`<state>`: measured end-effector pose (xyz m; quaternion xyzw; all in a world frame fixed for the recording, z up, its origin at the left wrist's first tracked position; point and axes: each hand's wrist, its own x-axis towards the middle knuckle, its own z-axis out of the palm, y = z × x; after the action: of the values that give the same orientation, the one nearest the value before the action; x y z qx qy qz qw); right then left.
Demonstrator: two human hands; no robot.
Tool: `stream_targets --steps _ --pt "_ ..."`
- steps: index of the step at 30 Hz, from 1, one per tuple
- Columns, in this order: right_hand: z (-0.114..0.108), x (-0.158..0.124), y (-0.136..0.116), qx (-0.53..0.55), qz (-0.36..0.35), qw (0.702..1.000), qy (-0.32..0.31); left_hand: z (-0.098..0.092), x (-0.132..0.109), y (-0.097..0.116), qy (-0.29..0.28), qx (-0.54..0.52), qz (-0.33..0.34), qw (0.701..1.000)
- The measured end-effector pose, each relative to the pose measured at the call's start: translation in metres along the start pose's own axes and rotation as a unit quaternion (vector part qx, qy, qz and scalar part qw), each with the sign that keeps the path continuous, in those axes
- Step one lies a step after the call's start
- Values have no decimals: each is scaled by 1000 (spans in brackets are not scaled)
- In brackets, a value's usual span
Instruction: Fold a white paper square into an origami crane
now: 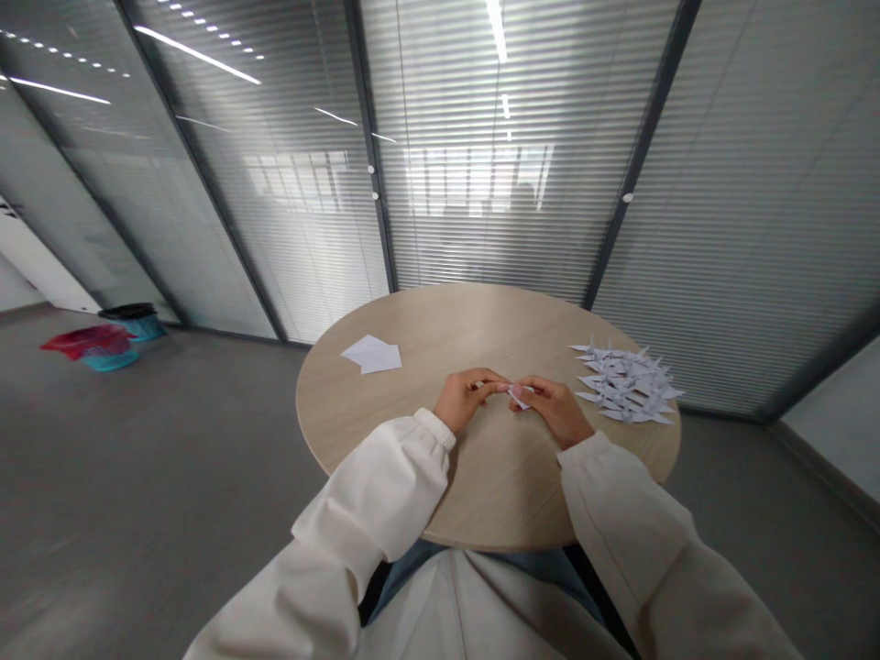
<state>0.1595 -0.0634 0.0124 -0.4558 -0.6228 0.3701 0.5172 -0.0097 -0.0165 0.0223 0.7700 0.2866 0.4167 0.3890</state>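
Note:
Above the middle of the round table [385, 431], a small folded piece of white paper [524, 396] is pinched in the fingers of my right hand [555, 409]. My left hand [465, 396] meets it from the left, thumb and index finger closed at the paper's left tip. Much of the paper is hidden behind the fingers. To the right of my hands lies a dense group of folded white paper cranes [627, 383]. Flat sheets of white paper [375, 354] lie overlapping at the table's left side.
A glass partition with blinds [495, 238] stands just behind the table. On the grey floor [192, 477] at the left are a blue bin with a red liner [96, 346] and another blue bin with a black liner [137, 323].

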Motion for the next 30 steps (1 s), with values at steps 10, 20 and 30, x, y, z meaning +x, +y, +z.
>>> stream_targets --steps 10,20,30 --pt "0 1 -1 -31 -12 999 15 1 -1 -2 -6 -2 -5 1000" --pt "0 2 4 -50 -28 998 -4 5 -3 -1 -63 90 -9 994" --pt "1 3 5 -67 -28 997 8 6 -1 -1 -26 222 78 972"
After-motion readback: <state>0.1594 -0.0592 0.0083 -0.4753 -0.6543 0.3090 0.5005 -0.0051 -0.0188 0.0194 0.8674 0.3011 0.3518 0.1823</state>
